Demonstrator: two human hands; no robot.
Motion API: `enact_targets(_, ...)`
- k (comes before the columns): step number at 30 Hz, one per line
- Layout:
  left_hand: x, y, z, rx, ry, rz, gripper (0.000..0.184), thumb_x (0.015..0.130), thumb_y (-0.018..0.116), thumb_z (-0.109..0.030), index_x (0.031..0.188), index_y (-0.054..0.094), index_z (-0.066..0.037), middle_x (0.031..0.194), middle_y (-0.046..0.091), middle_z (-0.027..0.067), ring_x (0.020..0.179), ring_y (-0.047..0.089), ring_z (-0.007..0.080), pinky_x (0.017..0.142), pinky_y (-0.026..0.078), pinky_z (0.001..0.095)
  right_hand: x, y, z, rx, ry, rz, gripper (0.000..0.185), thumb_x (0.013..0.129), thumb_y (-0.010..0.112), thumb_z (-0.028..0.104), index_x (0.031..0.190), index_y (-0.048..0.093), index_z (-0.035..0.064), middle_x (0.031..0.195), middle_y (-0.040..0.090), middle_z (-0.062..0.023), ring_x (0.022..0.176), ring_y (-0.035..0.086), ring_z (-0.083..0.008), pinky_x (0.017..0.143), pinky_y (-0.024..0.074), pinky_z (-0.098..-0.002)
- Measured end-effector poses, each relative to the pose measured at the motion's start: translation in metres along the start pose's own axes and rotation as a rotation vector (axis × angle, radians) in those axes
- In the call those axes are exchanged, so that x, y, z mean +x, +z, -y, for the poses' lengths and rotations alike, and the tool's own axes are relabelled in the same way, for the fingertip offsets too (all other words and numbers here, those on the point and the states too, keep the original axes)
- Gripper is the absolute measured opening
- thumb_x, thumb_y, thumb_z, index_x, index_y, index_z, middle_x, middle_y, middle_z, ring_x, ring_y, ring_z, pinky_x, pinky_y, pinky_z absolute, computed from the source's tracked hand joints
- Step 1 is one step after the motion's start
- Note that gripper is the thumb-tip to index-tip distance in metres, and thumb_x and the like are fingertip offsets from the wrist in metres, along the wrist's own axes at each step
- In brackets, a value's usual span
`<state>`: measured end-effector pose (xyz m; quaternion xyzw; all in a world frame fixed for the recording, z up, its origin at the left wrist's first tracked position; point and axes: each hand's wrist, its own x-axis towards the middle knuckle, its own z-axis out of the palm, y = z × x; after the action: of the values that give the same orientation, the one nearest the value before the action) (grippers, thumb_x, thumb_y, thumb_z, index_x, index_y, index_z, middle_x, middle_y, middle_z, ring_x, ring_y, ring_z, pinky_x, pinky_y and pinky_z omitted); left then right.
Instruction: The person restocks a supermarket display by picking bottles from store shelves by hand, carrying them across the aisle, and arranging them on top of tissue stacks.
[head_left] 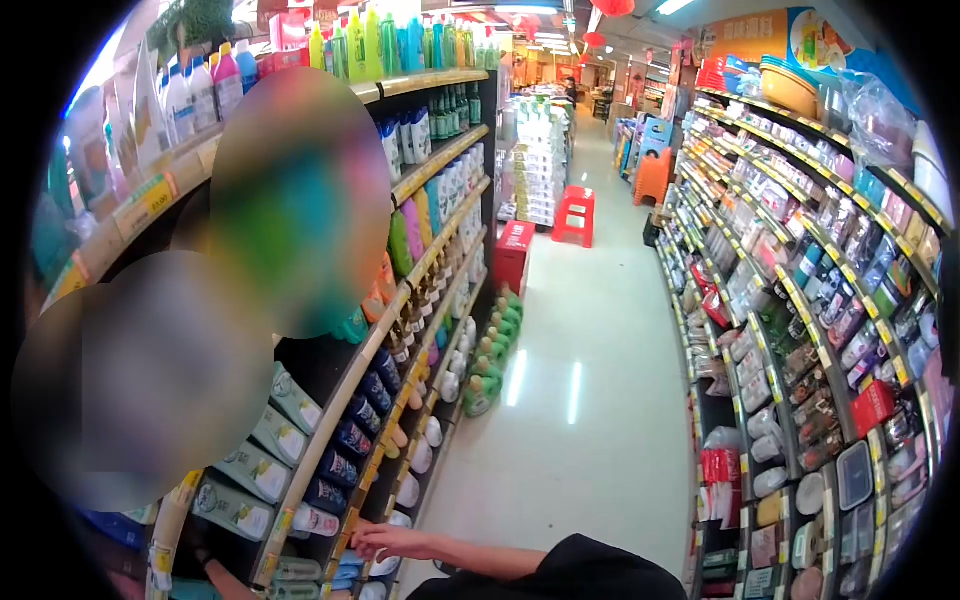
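My right hand (383, 541) is at the front edge of a lower shelf on the left, its fingers loosely bent and slightly apart. I see nothing held in it. Beneath it are blue and white packs (347, 572). My left forearm (228, 582), with a dark band at the wrist, reaches into the shelving farther left. Shadow and the shelf hide the left hand's fingers. Above that arm lie pale green-grey tubes (232, 510) in a row. Dark blue bottles (328, 493) and a white-pink tube (316, 520) are beside them.
A tiled aisle (560, 400) runs ahead between two shelf units. Green-capped bottles (487, 385) stand on the floor at left, near a red box (513, 253). A red stool (574, 216) is farther on. Packed shelves (800, 330) line the right. Blurred patches cover the upper left.
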<state>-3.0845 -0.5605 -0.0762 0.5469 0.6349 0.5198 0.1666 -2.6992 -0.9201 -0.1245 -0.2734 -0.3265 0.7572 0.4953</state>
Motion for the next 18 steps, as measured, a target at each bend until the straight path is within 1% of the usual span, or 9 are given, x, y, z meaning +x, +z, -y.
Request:
enact_targets(6,0.005,-0.009,0.000,0.067,0.027,0.033,0.047,0.090,0.069,-0.032,0.121,0.064,0.003,0.118,0.067,0.0183,0.107,0.063,0.0300,0.094,0.046,0.0422,-0.059,0.013,-0.026,0.050,-0.090,-0.143,0.030,0.106,0.051,0.033,0.123,0.060,0.0105,0.107,0.065,-0.0002,0.100,0.062,-0.0095,0.084,0.0499,-0.0267)
enact_targets(9,-0.002,-0.022,0.004,0.106,0.058,0.039,0.047,0.088,0.071,-0.032,0.118,0.066,0.003,0.115,0.069,0.0188,0.104,0.065,0.0305,0.092,0.048,0.0420,-0.092,0.012,-0.063,0.027,-0.215,-0.214,0.033,0.104,0.054,0.030,0.127,0.058,0.0062,0.109,0.065,-0.0060,0.101,0.063,-0.0170,0.089,0.0513,-0.0328)
enact_targets(11,-0.028,-0.036,0.003,0.191,0.043,0.006,0.047,0.087,0.072,-0.033,0.116,0.068,0.003,0.113,0.071,0.0191,0.101,0.067,0.0309,0.090,0.049,0.0420,-0.125,0.025,-0.074,0.007,-0.299,-0.280,0.030,0.103,0.053,0.023,0.126,0.058,0.0036,0.108,0.066,-0.0078,0.100,0.063,-0.0179,0.089,0.0509,-0.0340)
enact_targets(12,-0.040,-0.037,-0.004,0.222,0.039,-0.019,0.047,0.087,0.073,-0.033,0.116,0.069,0.004,0.112,0.072,0.0192,0.100,0.067,0.0310,0.089,0.050,0.0419,-0.140,0.040,-0.054,0.131,-0.166,-0.436,0.028,0.103,0.053,0.021,0.123,0.059,0.0026,0.107,0.066,-0.0094,0.100,0.064,-0.0190,0.088,0.0512,-0.0349)
enact_targets(13,-0.055,-0.038,-0.013,0.229,0.041,-0.054,0.047,0.086,0.073,-0.033,0.115,0.070,0.004,0.111,0.073,0.0194,0.099,0.068,0.0312,0.089,0.051,0.0419,-0.151,0.033,-0.065,0.162,-0.226,-0.380,0.027,0.105,0.053,0.025,0.120,0.061,0.0037,0.106,0.067,-0.0091,0.099,0.065,-0.0184,0.085,0.0516,-0.0324)
enact_targets(14,-0.089,-0.044,-0.076,0.122,-0.027,-0.032,0.051,0.077,0.080,-0.033,0.113,0.070,0.003,0.112,0.073,0.0200,0.100,0.069,0.0320,0.091,0.052,0.0411,-0.158,0.036,-0.059,0.182,-0.230,-0.372,0.026,0.105,0.054,0.024,0.119,0.061,0.0033,0.107,0.067,-0.0097,0.099,0.065,-0.0176,0.084,0.0517,-0.0318)
enact_targets(15,-0.110,-0.052,-0.102,0.200,-0.079,-0.081,0.058,0.069,0.084,-0.028,0.115,0.068,0.002,0.114,0.072,0.0200,0.103,0.070,0.0324,0.093,0.052,0.0414,-0.167,0.038,-0.065,0.202,-0.247,-0.382,0.026,0.105,0.053,0.023,0.119,0.061,0.0028,0.106,0.067,-0.0095,0.098,0.065,-0.0177,0.083,0.0518,-0.0327)
enact_targets(16,-0.121,-0.045,-0.102,0.003,0.118,-0.199,0.063,0.061,0.089,-0.034,0.109,0.069,0.002,0.106,0.073,0.0248,0.099,0.071,0.0377,0.087,0.055,0.0463,-0.173,0.043,-0.062,0.217,-0.264,-0.403,0.025,0.106,0.052,0.022,0.120,0.060,0.0028,0.105,0.067,-0.0095,0.098,0.064,-0.0180,0.082,0.0511,-0.0327)
enact_targets(18,-0.135,-0.044,-0.108,0.136,0.152,-0.222,0.066,0.060,0.090,-0.025,0.114,0.064,0.002,0.108,0.072,0.0257,0.103,0.069,0.0411,0.087,0.055,0.0473,-0.180,0.045,-0.064,0.206,-0.263,-0.428,0.023,0.106,0.051,0.021,0.119,0.060,0.0035,0.105,0.066,-0.0095,0.097,0.064,-0.0184,0.083,0.0502,-0.0323)
